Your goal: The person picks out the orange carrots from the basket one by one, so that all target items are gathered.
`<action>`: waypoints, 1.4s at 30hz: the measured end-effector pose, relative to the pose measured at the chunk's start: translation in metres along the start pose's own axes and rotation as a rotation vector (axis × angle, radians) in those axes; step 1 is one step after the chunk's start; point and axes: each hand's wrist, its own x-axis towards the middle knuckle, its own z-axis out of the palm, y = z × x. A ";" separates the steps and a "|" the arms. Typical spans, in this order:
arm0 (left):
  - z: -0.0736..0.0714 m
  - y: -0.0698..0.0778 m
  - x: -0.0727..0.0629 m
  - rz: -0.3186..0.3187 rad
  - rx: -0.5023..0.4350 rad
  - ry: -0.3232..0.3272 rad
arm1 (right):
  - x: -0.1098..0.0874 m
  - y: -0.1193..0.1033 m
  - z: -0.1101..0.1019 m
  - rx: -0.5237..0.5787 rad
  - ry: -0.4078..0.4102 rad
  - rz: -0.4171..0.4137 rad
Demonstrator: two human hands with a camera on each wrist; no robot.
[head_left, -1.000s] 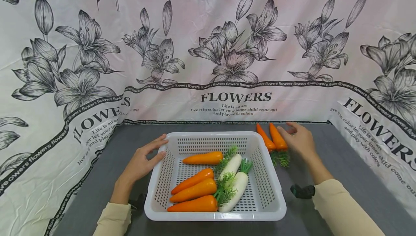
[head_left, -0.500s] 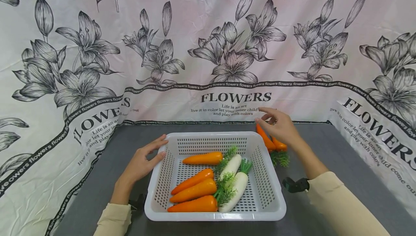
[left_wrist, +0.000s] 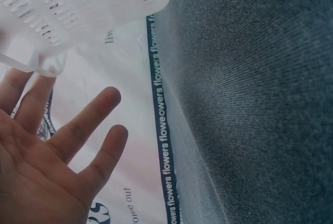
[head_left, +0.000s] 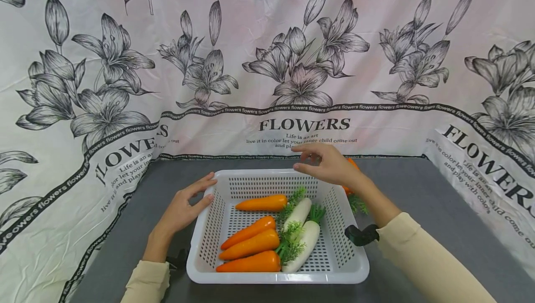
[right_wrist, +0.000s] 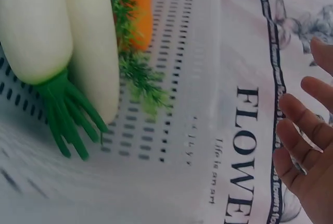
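Observation:
A white perforated basket (head_left: 277, 278) stands on the dark tabletop. Inside lie several orange carrots (head_left: 249, 244) with feathery green tops, and two white radishes (head_left: 308, 242). At the basket's left rim, my left hand (head_left: 184, 206) touches the edge with fairly straight fingers; spread fingers (left_wrist: 86, 122) show beside the rim in the left wrist view. My right hand (head_left: 328, 164) hovers over the far right rim, holding nothing, its fingers extended loosely. Behind that hand, orange carrot (head_left: 353, 162) and green leaves (head_left: 358, 204) show outside the basket, mostly hidden.
A white cloth (head_left: 301, 52) printed with flowers and lettering hangs behind and at both sides. The dark tabletop (head_left: 422, 201) runs up to it. Each wrist carries a small black device, such as the one on the right (head_left: 361, 235).
My right hand has moved left from beside the two carrots outside the basket, passing over them to the far rim. The left hand has stayed on the left rim.

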 end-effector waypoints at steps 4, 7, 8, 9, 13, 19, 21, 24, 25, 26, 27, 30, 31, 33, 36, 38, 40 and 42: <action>0.001 0.001 0.001 -0.003 -0.007 -0.003 | 0.000 -0.002 0.016 -0.010 -0.078 -0.028; 0.001 0.003 0.001 -0.004 -0.012 -0.005 | -0.002 -0.002 0.028 -0.006 -0.132 -0.025; 0.002 0.003 0.001 -0.005 -0.013 -0.005 | -0.002 0.000 0.031 0.001 -0.150 -0.027; 0.002 0.003 0.001 -0.005 -0.012 -0.005 | -0.002 0.001 0.034 0.006 -0.167 -0.024; 0.002 0.002 0.001 -0.007 -0.012 -0.005 | -0.001 0.005 0.044 0.031 -0.226 -0.029; 0.002 0.002 0.002 -0.010 -0.008 -0.006 | 0.001 0.007 0.055 0.043 -0.301 -0.028; 0.002 0.002 0.002 -0.011 -0.008 -0.007 | 0.001 0.007 0.057 0.043 -0.320 -0.036; 0.001 0.002 0.003 -0.011 -0.009 -0.005 | 0.002 0.007 0.060 0.041 -0.341 -0.049; 0.001 0.002 0.003 -0.010 -0.009 -0.004 | 0.002 0.006 0.060 0.032 -0.348 -0.047; 0.001 0.001 0.003 -0.010 -0.010 -0.003 | 0.002 0.006 0.061 0.024 -0.356 -0.046; 0.001 0.001 0.003 -0.010 -0.009 -0.002 | 0.002 0.007 0.061 0.019 -0.366 -0.041; 0.001 0.001 0.003 -0.012 -0.008 -0.001 | 0.002 0.007 0.064 0.000 -0.397 -0.028; 0.001 0.001 0.003 -0.012 -0.008 -0.002 | 0.003 0.007 0.066 -0.001 -0.406 -0.019; 0.000 0.001 0.002 -0.012 -0.007 -0.002 | 0.003 0.007 0.068 -0.014 -0.420 -0.018; 0.000 0.001 0.002 -0.012 -0.007 -0.001 | 0.003 0.007 0.072 -0.033 -0.441 -0.026; 0.000 0.001 0.001 -0.012 -0.007 -0.001 | 0.003 0.008 0.074 -0.036 -0.457 -0.030; -0.001 0.002 0.001 -0.012 -0.010 0.000 | 0.004 0.008 0.076 -0.024 -0.470 -0.027; -0.001 0.002 0.000 -0.010 -0.011 0.000 | 0.005 0.009 0.078 -0.022 -0.476 -0.026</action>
